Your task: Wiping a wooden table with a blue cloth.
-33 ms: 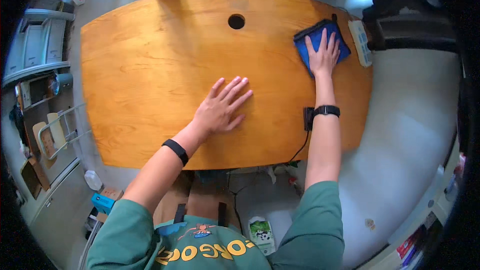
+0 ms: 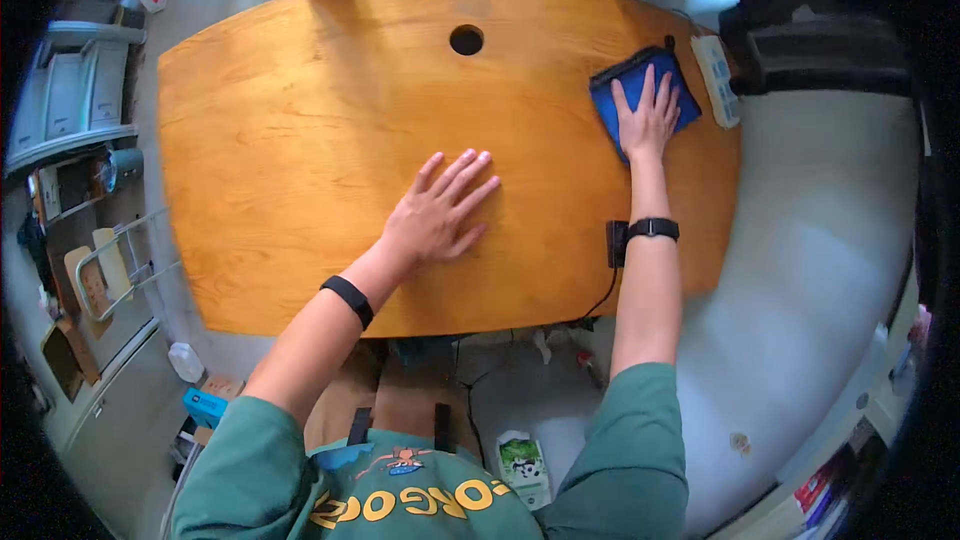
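While our right hand (image 2: 648, 120) lies flat with fingers spread on the blue cloth (image 2: 640, 90) near the far right edge of the wooden table (image 2: 300, 160), our left hand (image 2: 438, 215) rests open, palm down, on bare wood at the middle, grasping nothing. We judge the cloth soft, light and limp, likely to slide or bunch under pressure, so a flat palm or a pinched edge suits it. A white power strip (image 2: 716, 80) lies just beside it.
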The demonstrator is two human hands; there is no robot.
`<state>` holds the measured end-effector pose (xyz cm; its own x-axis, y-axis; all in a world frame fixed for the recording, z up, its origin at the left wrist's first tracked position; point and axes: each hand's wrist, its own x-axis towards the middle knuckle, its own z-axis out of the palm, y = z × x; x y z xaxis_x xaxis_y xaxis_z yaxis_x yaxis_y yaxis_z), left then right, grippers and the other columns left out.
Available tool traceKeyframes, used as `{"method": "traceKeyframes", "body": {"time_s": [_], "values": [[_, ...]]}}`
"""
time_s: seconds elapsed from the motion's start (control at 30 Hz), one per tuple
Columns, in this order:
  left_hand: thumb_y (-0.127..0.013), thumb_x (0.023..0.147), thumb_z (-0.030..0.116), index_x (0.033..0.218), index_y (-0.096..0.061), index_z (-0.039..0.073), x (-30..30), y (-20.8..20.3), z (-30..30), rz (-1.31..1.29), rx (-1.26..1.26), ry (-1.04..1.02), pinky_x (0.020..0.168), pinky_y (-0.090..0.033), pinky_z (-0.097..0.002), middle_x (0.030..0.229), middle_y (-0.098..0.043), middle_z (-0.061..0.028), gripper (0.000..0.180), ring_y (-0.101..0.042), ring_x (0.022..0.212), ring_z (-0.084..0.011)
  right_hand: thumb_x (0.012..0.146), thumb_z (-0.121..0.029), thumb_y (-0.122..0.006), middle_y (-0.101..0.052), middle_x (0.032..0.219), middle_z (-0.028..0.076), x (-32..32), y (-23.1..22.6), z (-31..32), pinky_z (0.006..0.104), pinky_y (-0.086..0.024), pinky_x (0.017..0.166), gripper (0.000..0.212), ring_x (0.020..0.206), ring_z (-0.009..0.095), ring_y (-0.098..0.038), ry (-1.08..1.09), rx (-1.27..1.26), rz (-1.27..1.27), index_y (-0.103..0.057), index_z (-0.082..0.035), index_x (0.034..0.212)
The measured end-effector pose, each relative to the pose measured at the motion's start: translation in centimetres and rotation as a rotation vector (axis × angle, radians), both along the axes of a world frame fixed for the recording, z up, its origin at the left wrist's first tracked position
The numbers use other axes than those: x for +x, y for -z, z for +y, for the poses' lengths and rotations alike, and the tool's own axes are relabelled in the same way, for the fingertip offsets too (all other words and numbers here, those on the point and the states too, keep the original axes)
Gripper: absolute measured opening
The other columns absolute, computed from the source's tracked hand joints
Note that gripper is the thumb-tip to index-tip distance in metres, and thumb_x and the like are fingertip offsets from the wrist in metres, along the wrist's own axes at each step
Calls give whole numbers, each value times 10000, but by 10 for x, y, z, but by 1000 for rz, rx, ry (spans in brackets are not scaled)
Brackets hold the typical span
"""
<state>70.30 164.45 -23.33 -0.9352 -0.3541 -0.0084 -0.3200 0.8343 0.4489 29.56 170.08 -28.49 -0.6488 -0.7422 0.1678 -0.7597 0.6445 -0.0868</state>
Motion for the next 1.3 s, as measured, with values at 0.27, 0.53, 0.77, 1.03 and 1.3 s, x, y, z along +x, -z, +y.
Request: {"method": "traceKeyframes", "body": {"time_s": [0.27,0.53,0.77,1.03,1.3], "values": [[-619,998,459,1614,-479,166,3,1,3,-18,-30,-2,1331,-139,-524,1738,-345,-143,696,-282,1628,-301,1050,-691,-499,-255,1755,239,-28,0,219,610,-213,1295,875,1602,493,-234,291,139,-44,-308,-141,1703],[-602,1009,468,1615,-478,167,1,1,6,33,-64,-5,1325,-169,-534,1731,-353,-143,689,-289,1622,-314,1058,-677,-500,-241,1761,237,7,10,337,598,-212,1297,857,1594,511,-237,473,117,-5,-307,-152,1707],[-584,1024,469,1599,-491,148,0,17,12,143,-100,-21,1322,-183,-538,1718,-371,-147,666,-294,1620,-315,1062,-572,-588,-319,1722,256,122,4,298,613,-284,1261,794,1547,550,-307,221,79,146,-368,-123,1679],[-668,1014,298,1404,-624,69,72,26,-4,529,79,-81,1269,-355,-496,1575,-551,-146,454,-475,1502,-322,1073,-586,-551,-272,1745,251,266,11,197,637,-280,1253,792,1562,535,-293,8,111,109,-347,-130,1688],[-711,994,206,1276,-649,44,291,-4,-25,492,194,-315,1171,-490,-468,1467,-620,-156,331,-573,1398,-363,1042,-599,-571,-228,1772,215,417,7,85,654,-251,1263,838,1609,497,-220,-230,111,94,-318,-151,1703]]}}
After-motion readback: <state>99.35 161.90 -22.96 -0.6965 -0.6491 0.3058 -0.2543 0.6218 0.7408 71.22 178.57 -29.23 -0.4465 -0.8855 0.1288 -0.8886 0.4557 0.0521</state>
